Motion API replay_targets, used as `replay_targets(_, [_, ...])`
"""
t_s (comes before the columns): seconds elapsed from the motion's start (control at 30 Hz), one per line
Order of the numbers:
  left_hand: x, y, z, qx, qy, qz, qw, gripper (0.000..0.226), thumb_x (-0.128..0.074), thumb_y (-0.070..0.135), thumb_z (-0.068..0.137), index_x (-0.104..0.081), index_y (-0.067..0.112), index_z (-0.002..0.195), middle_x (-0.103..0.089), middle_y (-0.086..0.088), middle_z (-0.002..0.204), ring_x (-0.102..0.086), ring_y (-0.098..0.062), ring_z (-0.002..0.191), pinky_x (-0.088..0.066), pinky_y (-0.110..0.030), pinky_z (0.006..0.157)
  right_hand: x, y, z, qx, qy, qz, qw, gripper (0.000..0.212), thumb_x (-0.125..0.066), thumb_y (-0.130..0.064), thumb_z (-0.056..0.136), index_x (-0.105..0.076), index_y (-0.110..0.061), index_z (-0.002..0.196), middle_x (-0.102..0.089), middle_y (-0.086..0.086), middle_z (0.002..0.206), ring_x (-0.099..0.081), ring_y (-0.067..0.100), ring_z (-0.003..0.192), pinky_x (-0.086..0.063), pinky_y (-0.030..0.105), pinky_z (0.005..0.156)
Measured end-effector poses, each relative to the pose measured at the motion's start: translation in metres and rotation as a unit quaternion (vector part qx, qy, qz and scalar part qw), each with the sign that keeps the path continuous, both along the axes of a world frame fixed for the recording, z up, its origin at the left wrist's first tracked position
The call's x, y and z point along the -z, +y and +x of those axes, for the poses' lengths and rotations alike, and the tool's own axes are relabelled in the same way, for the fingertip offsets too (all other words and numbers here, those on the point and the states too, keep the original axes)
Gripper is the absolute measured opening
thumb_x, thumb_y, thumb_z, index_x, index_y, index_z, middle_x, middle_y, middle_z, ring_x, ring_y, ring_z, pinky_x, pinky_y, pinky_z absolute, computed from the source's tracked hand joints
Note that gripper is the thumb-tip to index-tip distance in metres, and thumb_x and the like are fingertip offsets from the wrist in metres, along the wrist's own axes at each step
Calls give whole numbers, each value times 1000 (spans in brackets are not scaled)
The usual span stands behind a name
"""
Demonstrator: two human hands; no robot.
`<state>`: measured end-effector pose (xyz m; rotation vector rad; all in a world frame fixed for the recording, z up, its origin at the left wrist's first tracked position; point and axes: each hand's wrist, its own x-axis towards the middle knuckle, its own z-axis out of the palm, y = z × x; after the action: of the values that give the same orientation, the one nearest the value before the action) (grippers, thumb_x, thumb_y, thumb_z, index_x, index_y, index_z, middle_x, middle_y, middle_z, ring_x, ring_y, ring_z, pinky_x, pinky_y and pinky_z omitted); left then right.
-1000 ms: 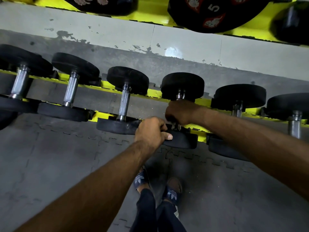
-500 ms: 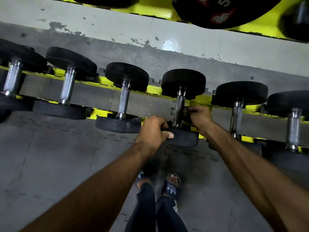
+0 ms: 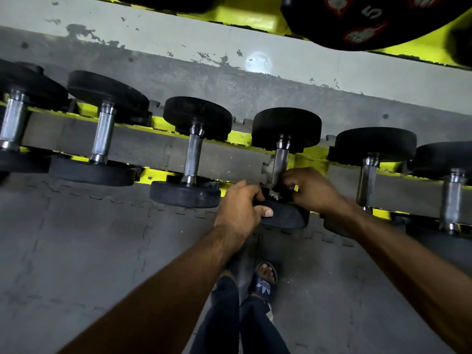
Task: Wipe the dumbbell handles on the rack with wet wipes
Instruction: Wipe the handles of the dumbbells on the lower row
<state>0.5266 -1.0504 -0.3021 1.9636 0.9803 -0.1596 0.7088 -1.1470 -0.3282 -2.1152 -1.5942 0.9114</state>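
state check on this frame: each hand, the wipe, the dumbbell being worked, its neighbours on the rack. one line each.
left hand: closed on near head of the worked dumbbell, thumb on its rim
right hand: grip pinched at the handle's lower end, on the wet wipe
wet wipe: bunched, mostly hidden, a pale bit showing
worked dumbbell: resting on rack, upper handle bare
dumbbell to its left: racked, untouched
dumbbell to its right: racked, untouched
yellow rack: holding a row of dumbbells

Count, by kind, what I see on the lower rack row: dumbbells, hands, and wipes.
Dumbbells: 6
Hands: 2
Wipe, only a white bit showing by the right hand: 1
Total: 9
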Motion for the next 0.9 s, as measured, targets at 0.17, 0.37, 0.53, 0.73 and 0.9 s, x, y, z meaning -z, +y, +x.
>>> replay_targets(0.17, [0,0,-1,0,-15,-5,1000,29,-89,28,71,-65,16,82,-56,-1,92,-53,-20,92,-50,-35,77,-9,35,0,-52,-209,-18,976,42,-59,-5,81,-71,-22,117,-65,-4,125,-62,27,112,-53,32,74])
replay_targets(0.37, [0,0,-1,11,-12,-1,1000,31,-86,31,74,-57,24,79,-50,4,90,-52,-22,94,-47,-34,77,-9,52,-6,-226,-194,-138,944,8,-58,-20,83,-60,-16,90,-54,3,89,-58,30,93,-47,34,64])
replay_targets(0.53, [-1,1,-1,14,-17,0,1000,27,-86,30,75,-62,20,83,-46,6,89,-50,-21,95,-42,-31,75,-11,60,0,-235,-213,-118,941,7,-56,-6,82,-62,-7,79,-56,12,83,-58,37,83,-51,43,60])
replay_targets(0.73, [0,2,-2,15,-24,-7,1000,27,-85,30,75,-61,20,83,-49,5,90,-50,-21,97,-44,-33,76,-17,60,-18,-262,-237,-145,924,23,-44,-15,95,-66,-7,96,-57,12,103,-55,31,98,-44,34,70])
replay_targets(0.9, [-1,1,-3,2,-29,-8,1000,27,-86,30,74,-65,16,85,-52,3,92,-51,-21,96,-47,-36,78,-21,75,-17,-243,-230,-152,930,15,-52,-12,95,-65,-6,91,-57,12,98,-49,23,91,-42,36,66])
